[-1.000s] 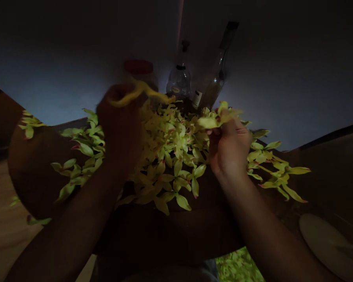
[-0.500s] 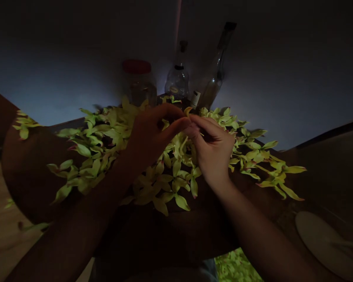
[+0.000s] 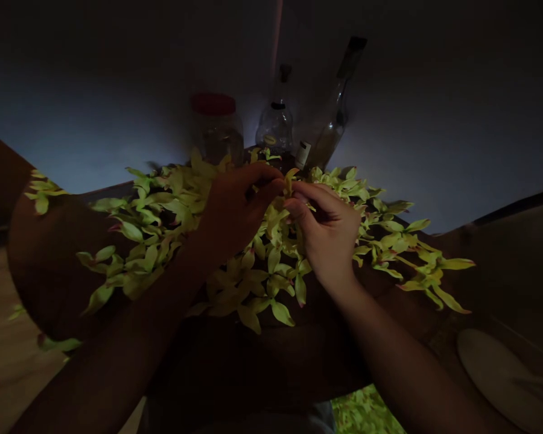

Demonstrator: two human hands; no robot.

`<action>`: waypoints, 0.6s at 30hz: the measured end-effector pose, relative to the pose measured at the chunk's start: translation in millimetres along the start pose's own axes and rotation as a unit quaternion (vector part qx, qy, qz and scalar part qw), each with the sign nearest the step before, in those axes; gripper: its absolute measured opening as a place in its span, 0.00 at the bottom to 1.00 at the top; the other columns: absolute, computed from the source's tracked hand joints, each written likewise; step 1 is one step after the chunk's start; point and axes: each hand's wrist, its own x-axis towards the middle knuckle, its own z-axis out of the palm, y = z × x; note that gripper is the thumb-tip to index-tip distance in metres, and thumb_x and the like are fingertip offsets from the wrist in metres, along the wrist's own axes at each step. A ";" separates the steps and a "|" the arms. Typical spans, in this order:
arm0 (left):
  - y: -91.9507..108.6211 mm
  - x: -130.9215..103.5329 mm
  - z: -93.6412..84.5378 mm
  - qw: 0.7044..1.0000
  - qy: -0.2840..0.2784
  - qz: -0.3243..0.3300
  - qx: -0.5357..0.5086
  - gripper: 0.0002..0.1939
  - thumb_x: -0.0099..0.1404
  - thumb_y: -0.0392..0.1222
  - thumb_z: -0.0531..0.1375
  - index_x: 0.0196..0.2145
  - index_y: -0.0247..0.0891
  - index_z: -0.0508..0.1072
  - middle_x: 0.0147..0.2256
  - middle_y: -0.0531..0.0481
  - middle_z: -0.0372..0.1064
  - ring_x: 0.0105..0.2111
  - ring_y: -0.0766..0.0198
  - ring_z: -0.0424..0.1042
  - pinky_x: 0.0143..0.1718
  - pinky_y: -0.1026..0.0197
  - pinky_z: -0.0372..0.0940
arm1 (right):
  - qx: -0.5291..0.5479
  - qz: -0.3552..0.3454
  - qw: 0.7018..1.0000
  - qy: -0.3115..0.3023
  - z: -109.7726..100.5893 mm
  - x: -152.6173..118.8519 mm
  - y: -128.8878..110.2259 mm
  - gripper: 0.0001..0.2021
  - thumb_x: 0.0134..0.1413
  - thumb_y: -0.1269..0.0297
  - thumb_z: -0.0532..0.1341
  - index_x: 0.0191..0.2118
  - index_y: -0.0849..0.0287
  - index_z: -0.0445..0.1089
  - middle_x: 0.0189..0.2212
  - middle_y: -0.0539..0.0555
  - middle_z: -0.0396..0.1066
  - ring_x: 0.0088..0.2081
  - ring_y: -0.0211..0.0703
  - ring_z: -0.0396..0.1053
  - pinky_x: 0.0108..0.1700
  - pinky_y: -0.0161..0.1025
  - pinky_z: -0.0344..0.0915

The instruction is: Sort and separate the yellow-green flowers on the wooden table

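Observation:
A small yellow-green flower (image 3: 290, 177) stands up between my fingertips, over the middle of the table. My left hand (image 3: 241, 202) is in shadow and pinches it from the left between thumb and forefinger. From the right, the bent thumb and forefinger of my right hand (image 3: 332, 226) close in at its base, which the fingers partly hide. Beneath and around both hands lies a loose spread of yellow-green flowers (image 3: 276, 277) with long petals, some pink at the tips.
Against the wall stand a red-lidded jar (image 3: 217, 129), a rounded glass bottle (image 3: 275, 126) and a tall leaning bottle (image 3: 332, 129). The dark wooden table (image 3: 49, 259) curves at the left. More blossoms (image 3: 366, 410) show below its front edge. A pale round object (image 3: 498, 374) is at lower right.
My fingertips have drawn slightly apart, and more of the held flower shows between them. The right thumb has dropped a little. The whole view has shifted slightly.

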 end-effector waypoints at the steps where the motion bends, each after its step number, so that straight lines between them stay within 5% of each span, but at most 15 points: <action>1: -0.1 -0.6 0.5 1.000 0.003 0.007 0.009 0.05 0.71 0.38 0.61 0.34 0.40 0.74 0.30 0.55 0.73 0.29 0.67 0.70 0.30 0.63 0.61 | 0.000 0.004 1.000 0.000 -0.3 0.1 -0.1 0.09 0.58 0.58 0.69 0.43 0.51 0.81 0.38 0.51 0.77 0.37 0.40 0.74 0.39 0.40 0.75; 12: 0.4 -0.8 -2.7 0.998 -0.013 0.024 0.059 0.05 0.71 0.40 0.59 0.35 0.41 0.71 0.32 0.52 0.73 0.32 0.63 0.72 0.36 0.60 0.66 | -0.005 0.057 0.998 -0.008 -3.6 4.2 -3.1 0.07 0.57 0.57 0.68 0.38 0.53 0.81 0.31 0.47 0.79 0.28 0.37 0.73 0.32 0.36 0.71; 18: -2.6 4.9 -11.2 0.986 0.160 -0.045 0.021 0.10 0.71 0.42 0.61 0.31 0.39 0.72 0.27 0.53 0.68 0.27 0.66 0.66 0.29 0.61 0.60 | -0.012 0.033 0.997 0.069 -10.0 12.8 -12.6 0.14 0.63 0.60 0.64 0.26 0.57 0.74 0.18 0.45 0.68 0.21 0.32 0.65 0.27 0.32 0.65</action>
